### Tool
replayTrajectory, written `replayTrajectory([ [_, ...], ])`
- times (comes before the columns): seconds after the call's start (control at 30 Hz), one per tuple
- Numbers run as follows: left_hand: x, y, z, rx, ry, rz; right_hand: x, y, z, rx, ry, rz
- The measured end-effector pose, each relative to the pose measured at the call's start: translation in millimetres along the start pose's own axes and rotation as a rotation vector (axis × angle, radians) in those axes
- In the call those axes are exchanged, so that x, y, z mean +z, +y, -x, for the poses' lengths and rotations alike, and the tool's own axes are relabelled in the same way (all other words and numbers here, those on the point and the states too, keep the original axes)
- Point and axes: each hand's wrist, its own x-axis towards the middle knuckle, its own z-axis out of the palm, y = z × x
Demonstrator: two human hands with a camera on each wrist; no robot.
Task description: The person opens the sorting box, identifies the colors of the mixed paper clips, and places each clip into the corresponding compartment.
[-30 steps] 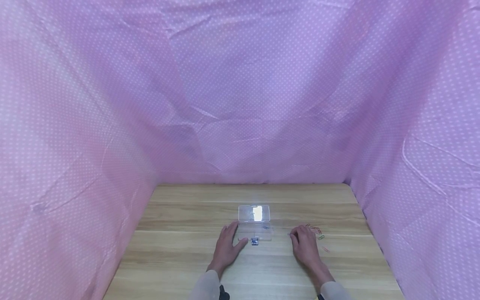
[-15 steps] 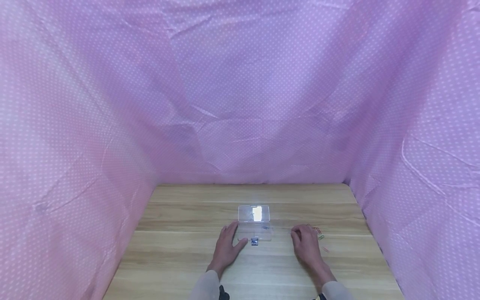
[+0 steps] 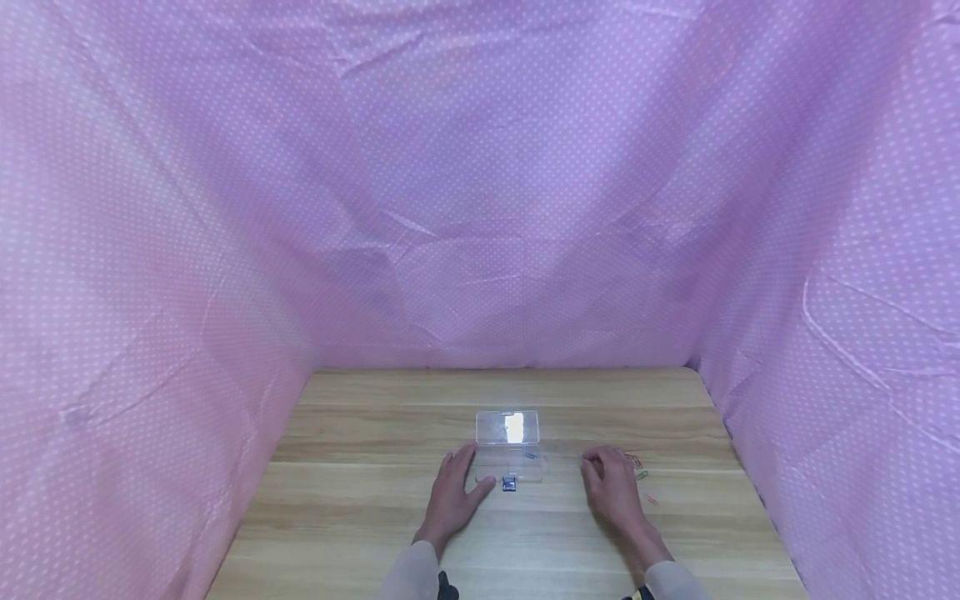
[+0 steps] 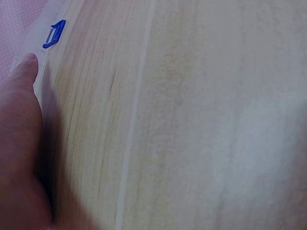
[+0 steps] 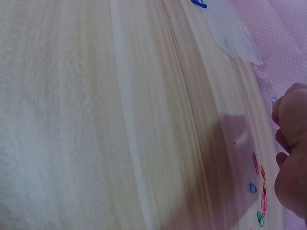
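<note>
A small wire paper clip (image 5: 274,99) pokes out from the fingertips of the right hand (image 3: 613,487), whose thumb and forefinger are pinched together on it, above the tabletop and right of the clear plastic box (image 3: 491,461). The box stands between the two hands, much nearer the left one, with its transparent lid (image 3: 491,427) folded back on the far side and catching a bright glare. A blue latch (image 3: 510,484) juts from the near edge, and a blue clip (image 3: 531,456) lies in the right part of the box.

The left hand (image 3: 450,496) is at the box's left side — thumb spread wide from fairly straight fingers, thumb tip at the near left corner, nothing gripped.

Just beyond the right hand's outer side, loose clips lie scattered: red clips (image 3: 634,460), a green clip (image 3: 642,475) and, closer to the person, a pink clip (image 3: 652,500).

A strip of wood separates the box from the right hand, giving open room sideways; more of the wooden table (image 3: 547,542) runs between the forearms. Its far edge sits well beyond the lid, against a pink dotted cloth (image 3: 480,208) that also walls both sides.
</note>
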Motion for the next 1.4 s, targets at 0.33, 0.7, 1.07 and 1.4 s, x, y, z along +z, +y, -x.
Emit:
replayTrajectory([
  [0.33,1.5,-2.6,-1.5,-0.003,0.004,-0.003,-1,-3,-2.0,-0.035,0.013,-0.015],
  [0.7,-1.3,1.0,0.3,0.003,0.004,-0.005,-2,-13,-4.5,-0.077,0.032,-0.040],
  [1.07,-1.8,0.5,-0.2,0.032,0.023,-0.018,6,-25,-11.0,-0.234,0.130,-0.011],
  [1.4,-2.3,0.6,0.9,0.012,0.009,-0.017,11,-40,-15.5,-0.248,0.124,-0.023],
])
